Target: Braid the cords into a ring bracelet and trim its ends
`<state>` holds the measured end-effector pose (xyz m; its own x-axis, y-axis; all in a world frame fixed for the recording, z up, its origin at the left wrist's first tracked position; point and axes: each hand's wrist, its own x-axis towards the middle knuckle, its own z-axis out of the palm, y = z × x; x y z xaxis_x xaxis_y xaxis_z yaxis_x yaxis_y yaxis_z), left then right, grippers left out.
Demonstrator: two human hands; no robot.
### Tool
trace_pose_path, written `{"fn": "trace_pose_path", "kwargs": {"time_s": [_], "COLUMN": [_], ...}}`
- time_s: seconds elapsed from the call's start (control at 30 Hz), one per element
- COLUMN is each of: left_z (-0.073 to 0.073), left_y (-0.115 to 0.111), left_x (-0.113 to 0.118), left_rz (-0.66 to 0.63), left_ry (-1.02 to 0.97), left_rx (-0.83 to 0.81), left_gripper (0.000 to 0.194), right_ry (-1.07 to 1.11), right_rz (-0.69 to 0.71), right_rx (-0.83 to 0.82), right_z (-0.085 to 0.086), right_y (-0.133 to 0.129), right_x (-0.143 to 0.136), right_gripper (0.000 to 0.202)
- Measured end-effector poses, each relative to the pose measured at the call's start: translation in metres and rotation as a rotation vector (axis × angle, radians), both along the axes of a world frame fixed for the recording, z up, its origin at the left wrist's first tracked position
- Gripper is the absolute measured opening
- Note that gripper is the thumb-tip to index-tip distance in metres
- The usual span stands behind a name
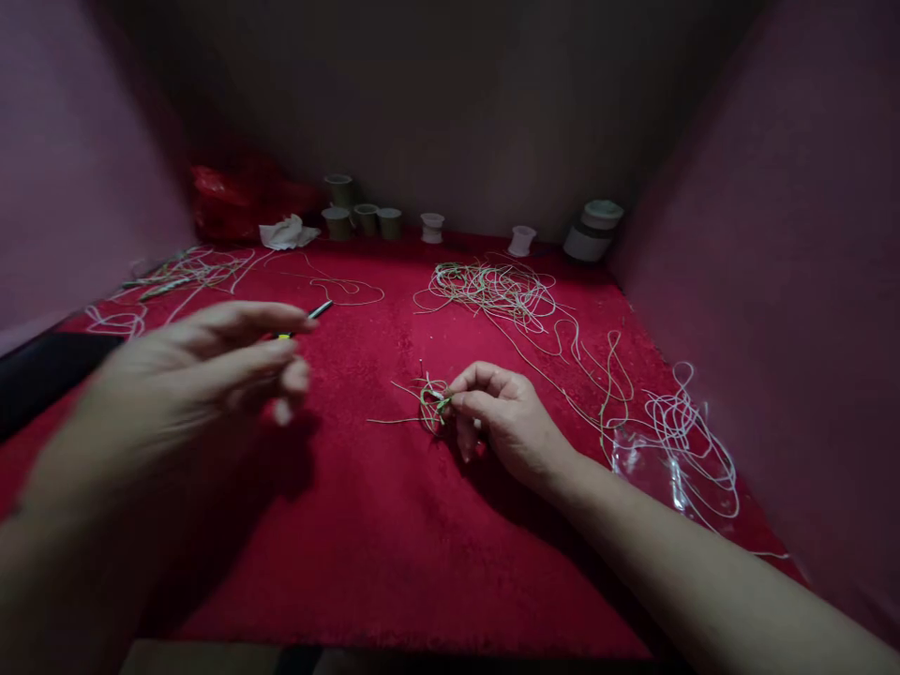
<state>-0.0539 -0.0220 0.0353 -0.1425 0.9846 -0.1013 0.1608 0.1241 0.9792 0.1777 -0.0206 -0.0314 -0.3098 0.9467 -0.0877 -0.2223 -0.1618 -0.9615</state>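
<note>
My right hand (507,412) pinches a small knotted bundle of green and white cord (432,405) between thumb and fingertips, just above the red cloth. Loose cord ends stick out from the bundle to the left and upward. My left hand (211,370), slightly blurred, is raised off the cloth on the left, its fingers apart and nothing visible between them. Beyond its fingertips shows a slim tool with a dark and pale tip (322,309) and a yellow part; my fingers cover the rest, so I cannot tell its kind.
A tangle of green and white cord (492,291) lies at the back, white cord (679,422) and a clear plastic bag (643,464) at right, more cords (189,272) far left. Spools (390,223), crumpled white tissue (287,232) and a red plastic bag (229,202) line the back wall.
</note>
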Motion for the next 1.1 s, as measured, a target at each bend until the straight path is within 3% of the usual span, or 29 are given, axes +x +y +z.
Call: {"fn": "trace_pose_path", "kwargs": {"time_s": [0.17,0.23,0.3,0.53,0.67,0.77,0.87,0.93,1.03,1.1], "left_z": [0.001,0.001,0.003,0.018,0.019,0.016,0.01,0.005,-0.003,-0.009], "left_y": [0.012,0.018,0.023,0.029,0.028,0.028,0.029,0.029,0.029,0.029], "left_x": [0.056,0.063,0.063,0.061,0.074,0.077,0.072,0.07,0.072,0.076], "left_rz": [-0.519,-0.677,-0.746,-0.62,-0.606,-0.407,-0.263,-0.358,-0.548,-0.585], "left_ry": [0.173,0.342,0.485,0.687,0.869,0.999,0.983,0.852,0.595,0.471], "left_rx": [-0.242,-0.22,-0.103,0.368,0.825,0.946,0.791,0.524,0.057,-0.059], "left_gripper": [0.043,0.03,0.022,0.023,0.023,0.022,0.027,0.023,0.036,0.042], "right_ry": [-0.028,-0.056,-0.071,-0.032,-0.046,-0.034,0.016,0.034,0.046,0.053], "right_rz": [-0.025,-0.03,-0.03,0.01,-0.028,-0.079,-0.116,-0.128,-0.131,-0.127], "right_rx": [0.034,0.045,0.039,0.018,0.026,0.044,0.055,0.052,0.043,0.048], "right_z": [0.004,0.005,0.005,0.008,0.009,0.007,0.004,0.004,0.003,0.003], "right_y": [0.0,0.0,0.001,0.001,0.0,0.002,0.005,0.006,0.007,0.007], "right_x": [0.004,0.005,0.006,0.003,0.003,0.005,0.007,0.007,0.006,0.006], "right_gripper": [0.008,0.009,0.009,0.01,0.011,0.012,0.011,0.011,0.012,0.013]}}
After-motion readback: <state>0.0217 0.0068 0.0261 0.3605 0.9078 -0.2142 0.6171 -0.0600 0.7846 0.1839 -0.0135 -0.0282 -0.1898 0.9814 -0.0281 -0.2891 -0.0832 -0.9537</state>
